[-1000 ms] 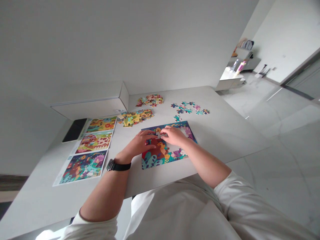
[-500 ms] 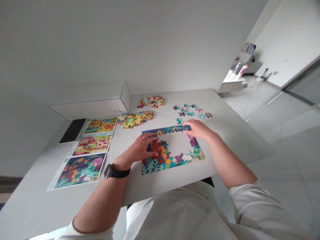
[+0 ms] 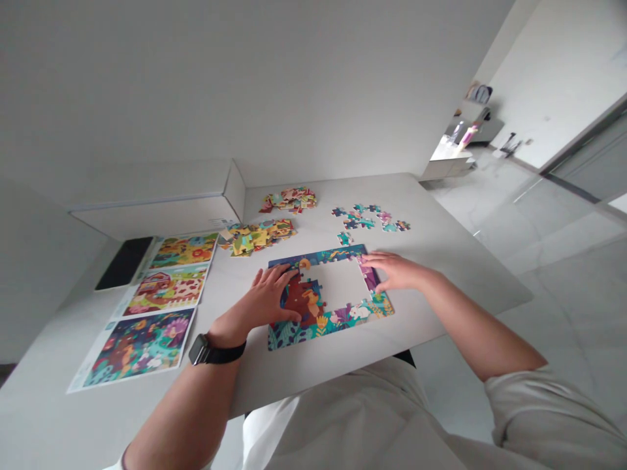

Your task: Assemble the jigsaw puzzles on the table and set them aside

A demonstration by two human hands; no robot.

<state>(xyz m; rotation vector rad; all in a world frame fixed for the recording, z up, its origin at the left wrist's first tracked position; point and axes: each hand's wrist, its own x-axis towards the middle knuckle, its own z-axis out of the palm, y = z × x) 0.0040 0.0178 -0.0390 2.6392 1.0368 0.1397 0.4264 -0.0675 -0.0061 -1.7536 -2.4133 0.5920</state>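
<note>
Seemingly to keep it from sliding, both hands press flat on the half-built jigsaw puzzle (image 3: 337,318), which lies on the bench (image 3: 455,261) just in front of the person in the head view. The left hand (image 3: 270,298) covers the filled left part and the right hand (image 3: 399,271) the right border. The fingers of both are spread wide, holding nothing. Loose teal pieces (image 3: 369,219) lie just beyond, within reach, and a picture sheet (image 3: 147,313) lies to the left.

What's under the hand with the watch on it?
The left hand lies flat on the left side of the half-done puzzle. Beside it a brown and orange patch shows; the pieces under the palm are covered.
</note>
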